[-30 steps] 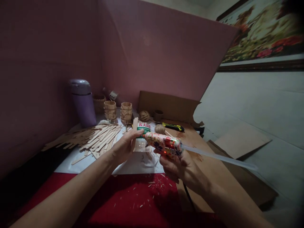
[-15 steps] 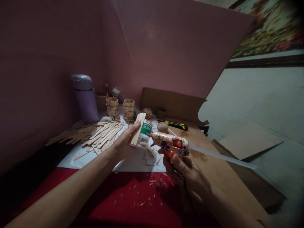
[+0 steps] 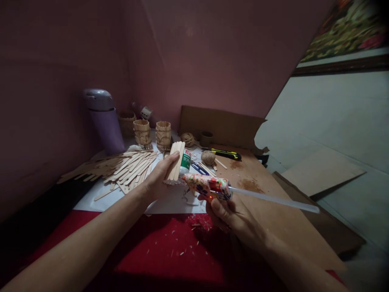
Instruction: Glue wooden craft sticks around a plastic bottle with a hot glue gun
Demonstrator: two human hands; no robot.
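My left hand is wrapped round a small plastic bottle with a green, white and red label. Several craft sticks stand side by side against the bottle's left part, under my thumb. My right hand grips a hot glue gun with a floral pattern and a lit red light. A long translucent glue stick juts from its back. The gun's nozzle points left, close to the lower end of the bottle and sticks; whether it touches cannot be made out.
Loose craft sticks lie piled on white paper. Behind are two stick-covered cups, a purple tumbler and twine balls. A yellow-black utility knife rests on the brown board. Scraps dot the red cloth.
The glue gun has moved left, its nozzle now at the bottle's lower end. The bottle has turned, so more sticks face me and less label shows. The view has shifted slightly.
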